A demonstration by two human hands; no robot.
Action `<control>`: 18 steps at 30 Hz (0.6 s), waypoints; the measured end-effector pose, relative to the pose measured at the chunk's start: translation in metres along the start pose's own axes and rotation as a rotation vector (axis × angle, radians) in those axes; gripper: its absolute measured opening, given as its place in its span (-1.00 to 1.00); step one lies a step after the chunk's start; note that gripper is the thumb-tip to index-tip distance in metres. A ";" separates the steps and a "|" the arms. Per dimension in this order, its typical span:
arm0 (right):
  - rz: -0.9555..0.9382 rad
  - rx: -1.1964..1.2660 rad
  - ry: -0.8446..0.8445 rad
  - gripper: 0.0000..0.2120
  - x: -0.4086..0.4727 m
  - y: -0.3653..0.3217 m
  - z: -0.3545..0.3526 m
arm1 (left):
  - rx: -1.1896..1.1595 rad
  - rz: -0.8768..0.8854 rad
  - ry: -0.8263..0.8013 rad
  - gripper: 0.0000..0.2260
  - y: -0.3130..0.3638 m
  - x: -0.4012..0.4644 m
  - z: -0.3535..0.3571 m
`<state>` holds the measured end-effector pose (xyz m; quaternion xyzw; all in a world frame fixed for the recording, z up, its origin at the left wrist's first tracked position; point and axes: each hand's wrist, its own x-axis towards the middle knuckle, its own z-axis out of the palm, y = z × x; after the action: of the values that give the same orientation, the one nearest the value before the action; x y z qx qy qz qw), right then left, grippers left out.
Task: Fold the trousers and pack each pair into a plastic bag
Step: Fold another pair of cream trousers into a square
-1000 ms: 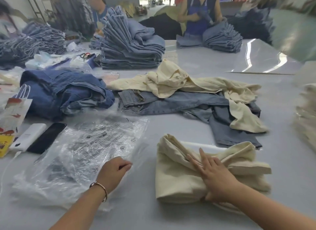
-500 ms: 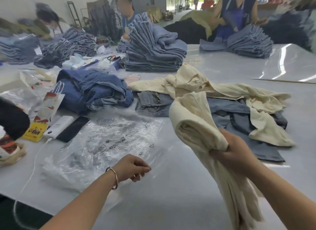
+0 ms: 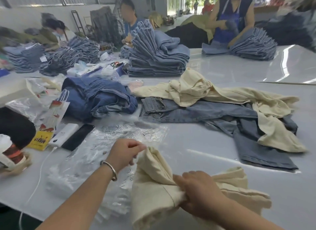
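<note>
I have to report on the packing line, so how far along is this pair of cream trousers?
Done: the cream trousers are folded into a bundle. In hand: the right hand grips the bundle while the left hand pinches its top edge, beside the plastic bags; no bag visibly covers the bundle. Left: bagging this pair, then the loose cream pair and grey-blue jeans behind.

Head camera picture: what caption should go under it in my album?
Both hands, left and right, grip folded cream trousers beside a clear plastic bag on a grey table.
</note>
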<state>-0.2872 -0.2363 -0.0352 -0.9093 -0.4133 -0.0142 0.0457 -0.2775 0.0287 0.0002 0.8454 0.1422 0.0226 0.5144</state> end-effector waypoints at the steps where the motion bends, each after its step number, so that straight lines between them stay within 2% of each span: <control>1: 0.024 -0.019 0.024 -0.57 0.003 -0.004 0.000 | 0.072 0.092 0.001 -0.93 0.006 -0.005 0.008; 5: 0.225 0.136 0.036 -0.65 0.019 -0.016 -0.002 | 0.357 0.516 0.029 -0.93 0.024 -0.032 0.036; 7: 0.330 0.152 0.034 -0.65 0.027 -0.015 -0.005 | 0.462 0.645 0.026 -0.89 0.029 -0.041 0.042; 10: 0.493 0.282 0.017 -0.68 0.033 -0.007 -0.014 | 0.475 0.667 0.040 -0.86 0.029 -0.045 0.036; 13: 0.547 0.385 0.047 -0.79 0.044 -0.006 -0.020 | 0.430 0.685 0.004 -0.87 0.038 -0.047 0.028; 16: 0.577 0.374 0.028 -0.68 0.048 -0.018 -0.018 | 0.444 0.785 -0.012 -0.89 0.063 -0.042 0.035; 18: 0.513 0.311 0.081 -0.60 0.053 -0.031 -0.015 | 0.511 0.807 -0.006 -0.91 0.084 -0.033 0.046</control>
<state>-0.2750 -0.1777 -0.0148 -0.9649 -0.1652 0.0250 0.2027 -0.2822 -0.0560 0.0558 0.9325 -0.1980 0.1822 0.2407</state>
